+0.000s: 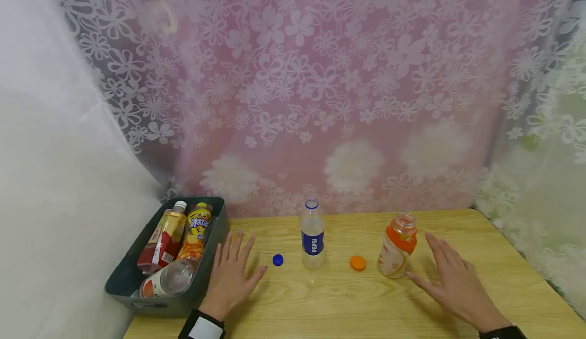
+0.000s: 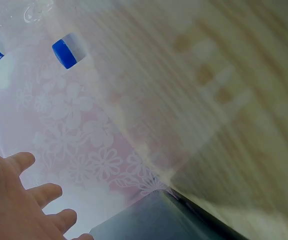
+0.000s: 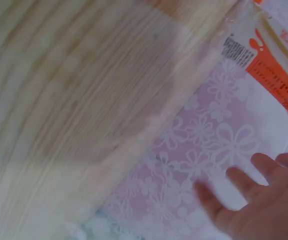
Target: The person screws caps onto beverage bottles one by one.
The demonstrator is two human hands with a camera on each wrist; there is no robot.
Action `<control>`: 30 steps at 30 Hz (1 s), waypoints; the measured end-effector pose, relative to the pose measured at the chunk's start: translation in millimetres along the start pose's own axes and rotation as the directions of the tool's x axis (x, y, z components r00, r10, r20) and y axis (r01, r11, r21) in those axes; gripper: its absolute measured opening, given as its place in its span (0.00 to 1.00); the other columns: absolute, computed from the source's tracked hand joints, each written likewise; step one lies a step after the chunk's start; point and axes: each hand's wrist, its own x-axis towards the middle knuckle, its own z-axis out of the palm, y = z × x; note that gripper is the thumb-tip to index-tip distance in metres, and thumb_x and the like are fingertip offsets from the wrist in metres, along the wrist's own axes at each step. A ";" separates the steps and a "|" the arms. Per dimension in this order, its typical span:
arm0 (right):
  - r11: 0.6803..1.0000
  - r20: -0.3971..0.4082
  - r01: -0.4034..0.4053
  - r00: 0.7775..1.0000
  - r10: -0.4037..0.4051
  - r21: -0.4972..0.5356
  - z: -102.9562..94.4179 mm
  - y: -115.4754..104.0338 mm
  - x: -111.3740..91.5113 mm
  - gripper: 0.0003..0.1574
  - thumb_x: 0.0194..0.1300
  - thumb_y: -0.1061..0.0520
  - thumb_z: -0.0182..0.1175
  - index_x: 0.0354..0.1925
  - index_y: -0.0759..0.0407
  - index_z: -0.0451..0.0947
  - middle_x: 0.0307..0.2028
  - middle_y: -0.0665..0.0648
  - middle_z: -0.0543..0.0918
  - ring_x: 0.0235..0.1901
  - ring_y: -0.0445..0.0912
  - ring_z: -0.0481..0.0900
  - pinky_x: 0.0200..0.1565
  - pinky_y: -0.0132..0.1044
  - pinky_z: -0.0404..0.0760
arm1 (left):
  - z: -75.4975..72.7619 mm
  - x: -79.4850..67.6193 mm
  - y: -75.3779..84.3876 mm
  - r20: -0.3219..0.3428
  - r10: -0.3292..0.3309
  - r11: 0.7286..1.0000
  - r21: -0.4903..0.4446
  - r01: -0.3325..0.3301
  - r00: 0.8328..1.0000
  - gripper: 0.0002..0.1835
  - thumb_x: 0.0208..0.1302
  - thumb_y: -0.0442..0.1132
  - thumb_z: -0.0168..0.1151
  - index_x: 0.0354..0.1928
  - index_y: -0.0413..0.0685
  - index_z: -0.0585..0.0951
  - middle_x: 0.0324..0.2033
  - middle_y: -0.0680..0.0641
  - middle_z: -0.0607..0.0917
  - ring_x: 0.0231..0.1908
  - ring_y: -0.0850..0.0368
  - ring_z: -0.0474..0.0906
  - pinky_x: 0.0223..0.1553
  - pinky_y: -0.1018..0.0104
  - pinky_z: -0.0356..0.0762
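Observation:
My left hand [image 1: 231, 275] is spread with straight fingers between the grey bin and a blue cap [image 1: 277, 259], holding nothing. A clear Pepsi bottle [image 1: 313, 242] without a cap stands upright to the right of that cap. Further right, an orange cap [image 1: 358, 263] lies on the table, beside an uncapped bottle [image 1: 397, 247] with an orange-and-white label. My right hand [image 1: 455, 285] is just right of this bottle, fingers extended and thumb apart, gripping nothing. In the right wrist view the labelled bottle [image 3: 276, 65] appears beyond the fingers.
A dark grey bin [image 1: 183, 306] at the left holds several bottles, among them a yellow-capped one [image 1: 197, 229] and a white-capped one [image 1: 167, 232]. The wooden table [image 1: 329, 308] ends at a pink floral curtain [image 1: 293, 100] behind. White sheeting hangs at the left.

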 end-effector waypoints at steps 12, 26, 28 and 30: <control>0.982 0.003 -0.067 0.998 0.068 0.178 4.1 -25.4 22.2 0.69 0.61 0.27 0.65 0.79 0.61 0.45 0.62 0.72 0.73 0.54 0.68 0.79 0.44 0.63 0.81 | -2.2 -0.4 -0.5 -0.001 -0.003 1.000 -0.014 0.003 1.000 0.44 0.66 0.70 0.57 0.78 0.59 0.64 0.79 0.42 0.55 0.79 0.37 0.46 0.73 0.31 0.46; 0.969 0.013 -0.033 0.999 0.030 0.246 19.3 -20.3 31.6 0.46 0.68 0.36 0.64 0.68 0.63 0.60 0.53 0.67 0.82 0.51 0.61 0.83 0.47 0.60 0.82 | -2.4 -0.3 2.1 0.031 -0.015 0.999 -0.042 0.016 0.999 0.44 0.66 0.68 0.58 0.78 0.55 0.63 0.79 0.41 0.57 0.78 0.37 0.48 0.73 0.32 0.45; 0.969 0.005 -0.022 1.000 0.021 0.245 20.2 -20.3 32.1 0.46 0.68 0.38 0.65 0.68 0.64 0.60 0.52 0.66 0.82 0.49 0.60 0.83 0.46 0.60 0.82 | -2.4 -0.1 1.5 0.037 -0.019 0.999 -0.043 0.021 0.999 0.44 0.66 0.69 0.57 0.78 0.56 0.63 0.79 0.41 0.56 0.78 0.38 0.48 0.73 0.32 0.45; 0.970 -0.010 -0.008 1.000 0.011 0.244 21.2 -19.9 33.0 0.45 0.67 0.39 0.67 0.67 0.64 0.61 0.51 0.65 0.83 0.48 0.59 0.84 0.45 0.59 0.82 | -2.3 0.2 0.5 0.031 -0.019 0.999 -0.041 0.021 0.999 0.45 0.66 0.69 0.57 0.78 0.56 0.63 0.79 0.41 0.57 0.78 0.38 0.48 0.73 0.32 0.45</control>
